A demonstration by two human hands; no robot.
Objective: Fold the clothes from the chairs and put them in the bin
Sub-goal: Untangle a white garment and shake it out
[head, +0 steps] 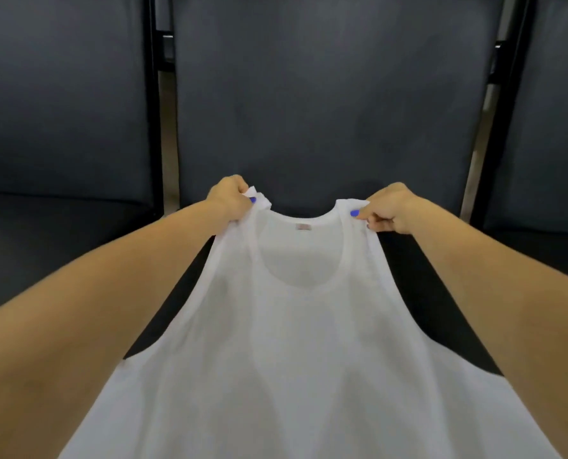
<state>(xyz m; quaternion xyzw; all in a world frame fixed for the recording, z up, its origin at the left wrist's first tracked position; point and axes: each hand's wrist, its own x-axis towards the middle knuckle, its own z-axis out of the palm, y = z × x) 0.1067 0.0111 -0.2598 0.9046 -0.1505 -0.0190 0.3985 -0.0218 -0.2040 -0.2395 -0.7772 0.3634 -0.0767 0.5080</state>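
A white sleeveless top (295, 352) is stretched out in front of me over the seat of the middle dark chair (325, 104). My left hand (229, 198) pinches its left shoulder strap. My right hand (390, 208) pinches the right strap. The neckline with a small label faces up, and the hem runs out of view at the bottom. No bin is in view.
Two more dark padded chairs stand close on either side, the left chair (60, 101) and the right chair (554, 111), with black metal frames (153, 101) between them. The black seat (418, 293) of the middle chair shows beside the top.
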